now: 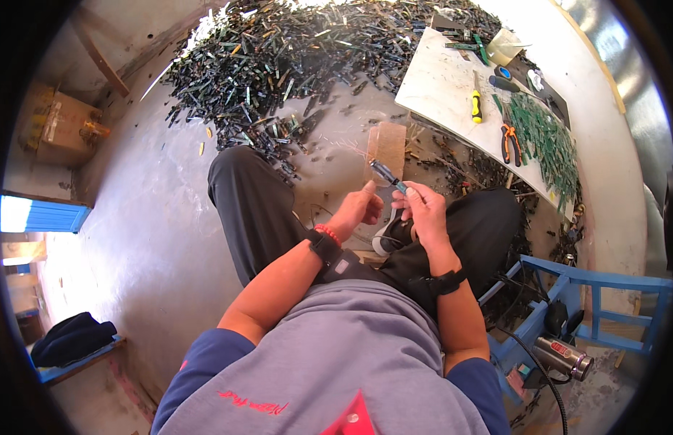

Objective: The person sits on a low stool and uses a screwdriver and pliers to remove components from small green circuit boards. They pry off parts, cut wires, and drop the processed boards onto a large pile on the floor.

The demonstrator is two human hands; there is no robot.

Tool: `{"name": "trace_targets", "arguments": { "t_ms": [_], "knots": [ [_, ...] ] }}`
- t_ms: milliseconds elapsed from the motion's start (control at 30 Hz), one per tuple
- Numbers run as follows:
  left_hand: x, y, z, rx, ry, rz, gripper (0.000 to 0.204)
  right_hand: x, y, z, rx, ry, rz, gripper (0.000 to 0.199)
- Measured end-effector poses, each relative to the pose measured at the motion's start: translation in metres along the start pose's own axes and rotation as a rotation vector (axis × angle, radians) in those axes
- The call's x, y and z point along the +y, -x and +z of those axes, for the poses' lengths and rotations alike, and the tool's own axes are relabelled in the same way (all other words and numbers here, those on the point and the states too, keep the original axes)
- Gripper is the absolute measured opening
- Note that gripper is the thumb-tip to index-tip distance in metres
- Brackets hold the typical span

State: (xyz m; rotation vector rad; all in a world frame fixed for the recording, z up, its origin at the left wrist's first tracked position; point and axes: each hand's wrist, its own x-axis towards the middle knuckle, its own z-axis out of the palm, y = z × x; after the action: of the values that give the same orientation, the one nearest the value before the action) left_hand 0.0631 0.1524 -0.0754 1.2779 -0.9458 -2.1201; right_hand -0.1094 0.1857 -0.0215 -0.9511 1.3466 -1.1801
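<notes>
Between my knees, my right hand (425,208) pinches the green end of a slim, dark, stick-shaped electronic part (385,172), which tilts up and to the left. My left hand (354,212) is close beside it, thumb raised and fingers curled inward. Whatever those curled fingers hold, if anything, is hidden. Beneath the stick-shaped part, a brown board (388,141) lies on the floor.
A big heap of dark strip-shaped parts (278,61) spreads ahead. On the white board (441,80) at right lie a yellow-handled screwdriver (476,107), orange-black pliers (510,143) and a pile of green strips (550,145). A blue frame (568,283) and steel flask (561,357) stand lower right.
</notes>
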Motion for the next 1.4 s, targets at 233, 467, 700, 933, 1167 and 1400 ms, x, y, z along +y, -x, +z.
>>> {"name": "trace_targets", "arguments": {
  "t_ms": [233, 467, 700, 933, 1167, 1400],
  "knots": [
    [0.003, -0.005, -0.013, 0.101, 0.175, -0.014, 0.064, -0.015, 0.008, -0.015, -0.075, 0.107, 0.017, 0.022],
    [0.007, 0.002, -0.008, 0.053, 0.169, 0.015, 0.064, -0.009, 0.008, -0.019, -0.174, 0.194, -0.005, 0.02],
    [0.006, 0.007, -0.006, 0.061, 0.059, -0.004, 0.06, 0.0, 0.005, -0.027, -0.214, -0.127, 0.223, 0.025],
    [0.001, -0.002, -0.001, 0.027, 0.112, -0.04, 0.058, 0.004, 0.007, -0.036, -0.216, -0.274, 0.225, 0.025],
    [0.001, -0.004, 0.002, -0.029, 0.191, -0.092, 0.06, 0.005, 0.006, -0.037, -0.143, -0.246, 0.188, 0.024],
    [-0.002, -0.008, -0.003, -0.164, 0.345, -0.122, 0.065, 0.005, 0.005, -0.037, -0.129, -0.299, 0.171, 0.023]
  ]
}}
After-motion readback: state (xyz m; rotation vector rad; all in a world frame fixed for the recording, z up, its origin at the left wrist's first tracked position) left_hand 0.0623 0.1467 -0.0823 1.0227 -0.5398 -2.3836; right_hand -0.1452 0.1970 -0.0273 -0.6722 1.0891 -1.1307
